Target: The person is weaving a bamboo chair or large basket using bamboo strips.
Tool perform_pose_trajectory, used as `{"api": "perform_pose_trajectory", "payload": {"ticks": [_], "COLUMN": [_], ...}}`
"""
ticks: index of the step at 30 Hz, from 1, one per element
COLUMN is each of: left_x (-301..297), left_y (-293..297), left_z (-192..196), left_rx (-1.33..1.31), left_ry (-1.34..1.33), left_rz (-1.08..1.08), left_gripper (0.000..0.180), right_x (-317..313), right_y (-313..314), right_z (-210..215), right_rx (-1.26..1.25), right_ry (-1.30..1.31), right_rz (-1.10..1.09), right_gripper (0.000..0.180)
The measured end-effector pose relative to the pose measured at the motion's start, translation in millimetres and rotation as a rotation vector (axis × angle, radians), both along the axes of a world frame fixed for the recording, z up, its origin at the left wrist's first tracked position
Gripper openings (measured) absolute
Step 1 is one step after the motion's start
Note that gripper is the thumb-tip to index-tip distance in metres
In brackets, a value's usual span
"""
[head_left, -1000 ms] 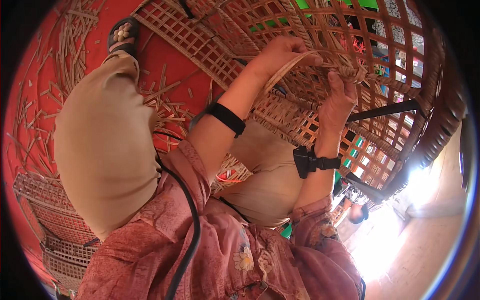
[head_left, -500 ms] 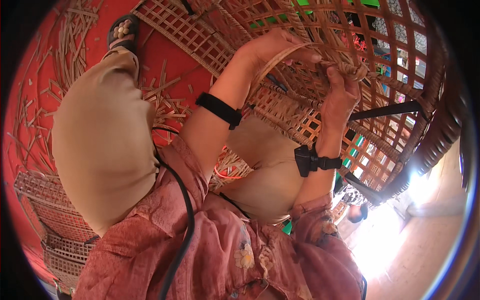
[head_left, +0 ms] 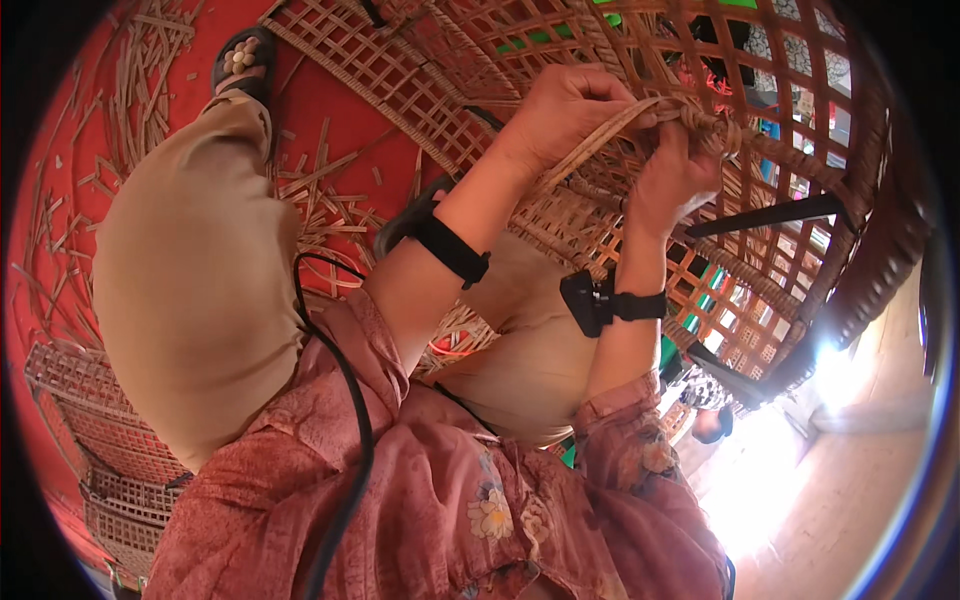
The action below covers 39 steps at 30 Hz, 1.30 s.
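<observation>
My left hand (head_left: 575,112) is closed, its fingertips pinching a flat tan cane strip (head_left: 590,148). The strip arcs between my hands and trails down beside my left wrist. Close by, my right hand (head_left: 678,182) is closed around the same strip, thumb pointing up, just below a wrapped cane binding (head_left: 712,130). Both hands work against a large brown openwork woven basket frame (head_left: 800,105) with a lattice of square holes. My right fingertips are partly hidden behind the binding.
Loose cane strips (head_left: 325,185) litter the red floor (head_left: 220,50) at left. Another woven lattice piece (head_left: 95,400) lies at lower left. A dark bar (head_left: 765,217) crosses the basket near my right wrist. A black cable (head_left: 352,420) runs along my left arm.
The cane loop between my hands has been drawn lower and tighter. My left hand has shifted slightly right, and my right hand has turned, its fingers curling in more.
</observation>
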<state>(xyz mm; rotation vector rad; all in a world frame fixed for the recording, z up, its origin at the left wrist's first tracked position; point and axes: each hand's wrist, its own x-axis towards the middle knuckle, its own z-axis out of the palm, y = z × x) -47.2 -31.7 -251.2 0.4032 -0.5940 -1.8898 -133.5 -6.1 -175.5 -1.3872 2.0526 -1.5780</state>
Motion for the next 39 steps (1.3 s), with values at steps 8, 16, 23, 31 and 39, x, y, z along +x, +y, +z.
{"api": "perform_pose_trajectory", "payload": {"ticks": [8,16,23,31,39], "left_x": [-12.7,-11.4,-15.6,-21.2,-27.2], "left_y": [6.8,5.1,9.4,12.2,16.8], "left_z": [2.7,1.5,2.4,1.8,9.0], "left_rx": [-0.039,-0.125,-0.173,-0.292,-0.117], "left_ry": [-0.003,-0.049,-0.195,-0.508,-0.357], "left_rz": [0.107,0.091,0.150,0.376,0.300], "left_gripper": [0.007,0.011,0.011,0.008,0.010], "right_x": [-15.0,-29.5,-26.3,-12.9,-12.3], "right_y": [3.8,15.5,18.2,15.8,13.4], "right_z": [-2.9,3.2,5.3,2.3,-3.4], "right_rx": [0.031,0.113,0.095,0.096,0.044], "right_ry": [0.125,0.200,0.010,0.036,0.058], "right_rz": [0.016,0.088,0.103,0.041,-0.038], "right_gripper": [0.005,0.009,0.011,0.017,0.018]}}
